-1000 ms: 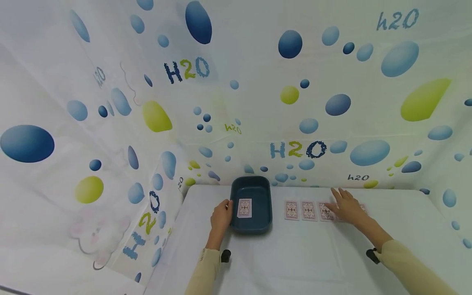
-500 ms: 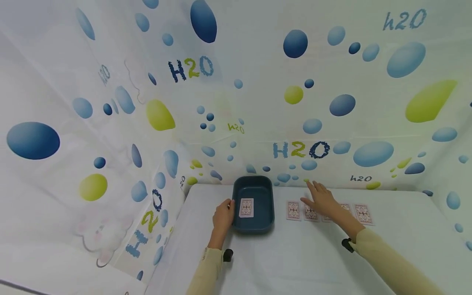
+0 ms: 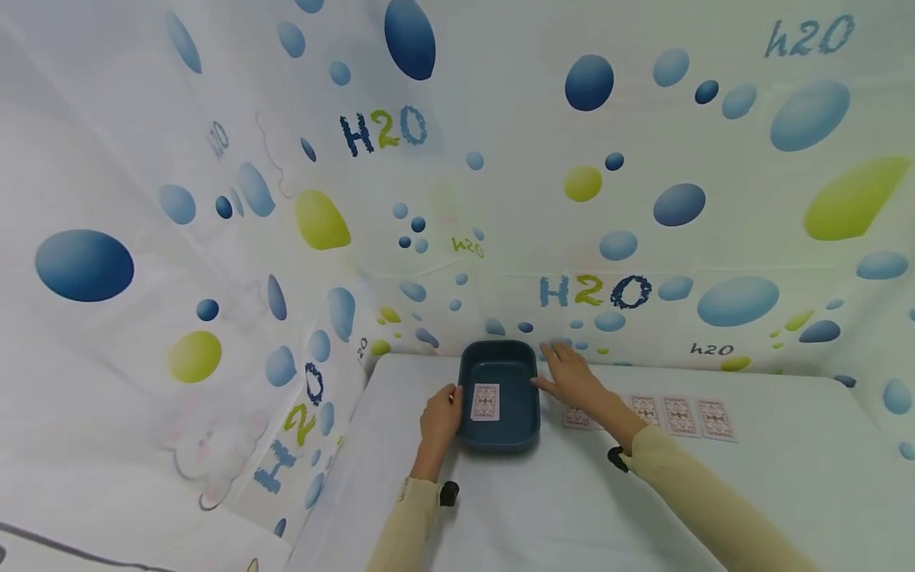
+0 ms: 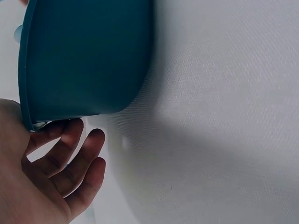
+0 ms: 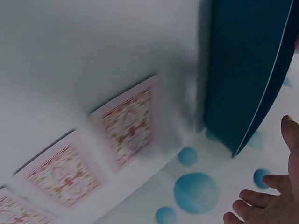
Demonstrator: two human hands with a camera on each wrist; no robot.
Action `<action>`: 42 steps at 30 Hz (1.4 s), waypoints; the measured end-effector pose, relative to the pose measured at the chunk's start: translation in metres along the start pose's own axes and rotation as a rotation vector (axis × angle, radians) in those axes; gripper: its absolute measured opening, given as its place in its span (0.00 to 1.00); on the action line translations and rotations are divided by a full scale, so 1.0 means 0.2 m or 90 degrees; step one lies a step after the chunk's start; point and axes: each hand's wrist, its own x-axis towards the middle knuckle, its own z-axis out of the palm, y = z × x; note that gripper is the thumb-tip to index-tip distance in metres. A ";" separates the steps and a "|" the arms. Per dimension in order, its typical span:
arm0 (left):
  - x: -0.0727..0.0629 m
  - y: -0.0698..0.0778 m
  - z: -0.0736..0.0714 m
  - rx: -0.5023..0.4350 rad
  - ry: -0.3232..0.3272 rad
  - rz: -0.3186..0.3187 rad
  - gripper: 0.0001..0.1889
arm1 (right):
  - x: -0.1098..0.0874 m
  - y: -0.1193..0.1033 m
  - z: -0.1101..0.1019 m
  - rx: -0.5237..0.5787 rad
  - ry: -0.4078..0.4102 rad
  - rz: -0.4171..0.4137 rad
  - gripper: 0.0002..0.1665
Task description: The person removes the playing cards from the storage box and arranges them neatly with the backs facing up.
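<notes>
In the head view a dark teal rectangular tray (image 3: 516,409) stands on the table, with one or more red-backed playing cards (image 3: 486,402) lying face down in it. My left hand (image 3: 440,417) holds the tray's left rim; in the left wrist view its fingers (image 4: 86,156) curl beside the outer wall. Near the right rim hovers my right hand (image 3: 574,381), fingers spread and nothing in them. The right wrist view has this hand (image 5: 275,198) apart from the tray's side (image 5: 243,70). A row of playing cards (image 3: 645,411) lies right of the tray, partly hidden by my right forearm.
White cloth covers the table (image 3: 529,516). A white sheet (image 3: 500,222) printed with blue and green drops rises behind the tray and along the left side. The farthest card (image 3: 716,419) lies at the row's right end.
My right hand has moved left from above the card row to the tray's right rim, uncovering the cards on the right. My left hand keeps its hold on the tray. The view has shifted slightly.
</notes>
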 end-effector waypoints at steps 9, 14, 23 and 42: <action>0.00 -0.01 0.02 -0.006 0.008 0.003 0.16 | 0.11 -0.20 0.10 -0.046 -0.024 -0.072 0.44; 0.00 -0.01 0.00 -0.011 0.002 0.003 0.17 | 0.16 -0.30 0.17 -0.058 -0.056 -0.075 0.44; 0.01 0.00 -0.01 -0.016 0.000 0.001 0.16 | 0.24 -0.41 0.28 -0.095 -0.148 -0.052 0.41; -0.01 0.02 -0.01 -0.006 0.026 0.025 0.18 | 0.28 -0.41 0.35 -0.113 -0.177 0.009 0.41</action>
